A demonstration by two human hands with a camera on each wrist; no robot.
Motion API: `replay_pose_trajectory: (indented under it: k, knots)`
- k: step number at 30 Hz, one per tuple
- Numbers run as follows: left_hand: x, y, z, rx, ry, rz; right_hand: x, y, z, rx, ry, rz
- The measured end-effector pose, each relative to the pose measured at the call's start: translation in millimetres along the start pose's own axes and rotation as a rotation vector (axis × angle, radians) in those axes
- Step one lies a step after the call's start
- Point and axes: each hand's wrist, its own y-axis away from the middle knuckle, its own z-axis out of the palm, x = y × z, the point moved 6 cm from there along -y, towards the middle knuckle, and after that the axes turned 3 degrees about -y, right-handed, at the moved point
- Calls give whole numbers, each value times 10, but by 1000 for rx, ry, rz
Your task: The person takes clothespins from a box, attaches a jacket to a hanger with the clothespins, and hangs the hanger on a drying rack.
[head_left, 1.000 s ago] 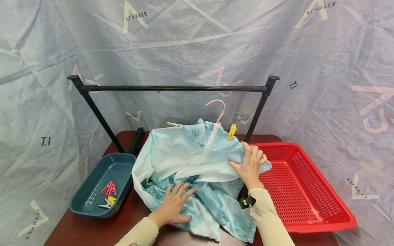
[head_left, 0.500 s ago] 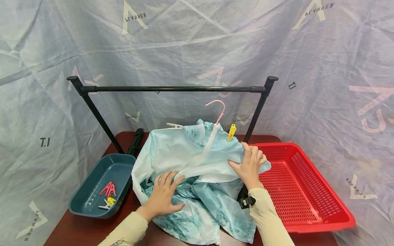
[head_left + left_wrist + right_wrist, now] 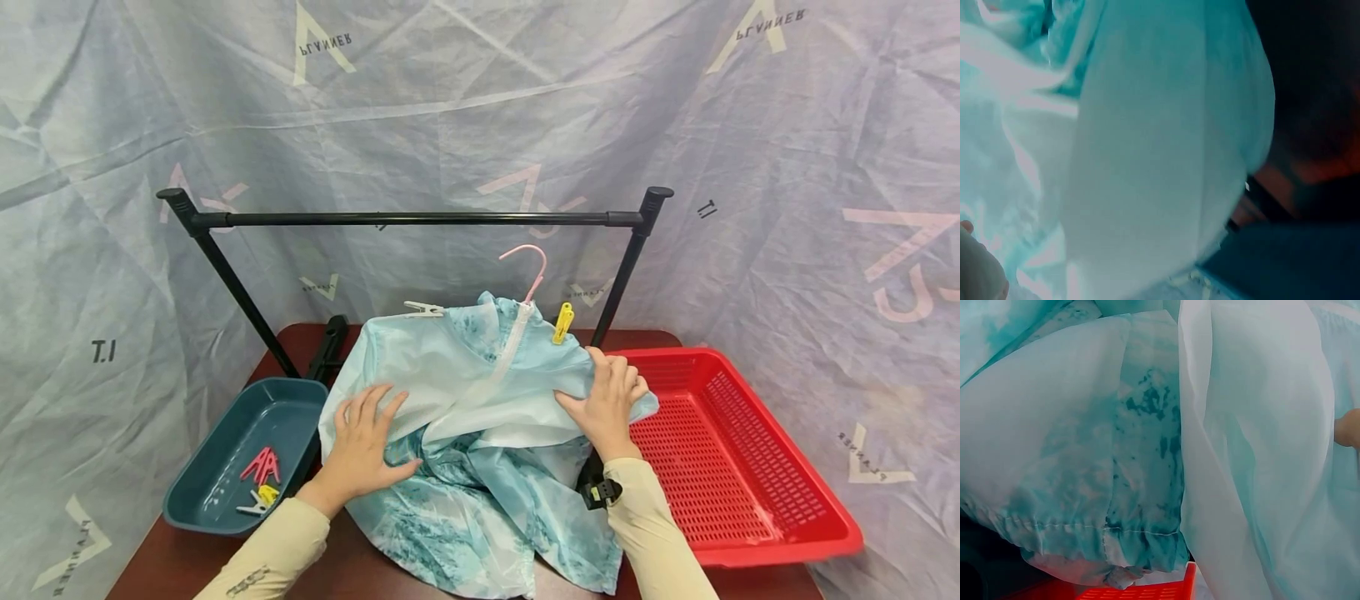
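A light-blue and white zip jacket [image 3: 465, 375] is on a pink hanger [image 3: 537, 271], whose hook sticks up from the collar. A white clothespin [image 3: 425, 309] sits at the left shoulder and a yellow clothespin [image 3: 563, 323] at the right one. My right hand [image 3: 609, 404] grips the jacket near the right shoulder, thumb on the front. Over the jacket's left side is my left hand [image 3: 360, 446], fingers spread; whether it touches the cloth I cannot tell. Jacket fabric fills most of the left wrist view, with a fingertip [image 3: 966, 226] at the edge.
A black rack bar [image 3: 420, 219] spans behind the jacket. At left, a blue-grey basin [image 3: 217, 450] holds pink, yellow and white clothespins [image 3: 262, 465]. A red perforated basket [image 3: 712, 467] stands right. All rest on a dark red table [image 3: 180, 554] before a grey cloth.
My left hand has moved left and up across the jacket, from its lower middle to its left side. My right hand keeps its place. The view has shifted slightly.
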Motion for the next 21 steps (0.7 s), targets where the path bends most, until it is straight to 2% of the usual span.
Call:
replay_pose_trajectory:
  k: [5, 11, 17, 21]
  knots:
    - [-185, -44, -134, 45, -31, -22, 1, -6, -2, 0, -8, 6]
    - [-392, -59, -263, 18, -25, -110, 10, -5, -3, -12, -8, 6]
    - [-532, -49, -348, 8, -11, -166, 18, -7, -14, -34, -3, 15]
    - [-665, -39, -396, 5, 3, -247, 14, -13, -23, -40, -2, 19]
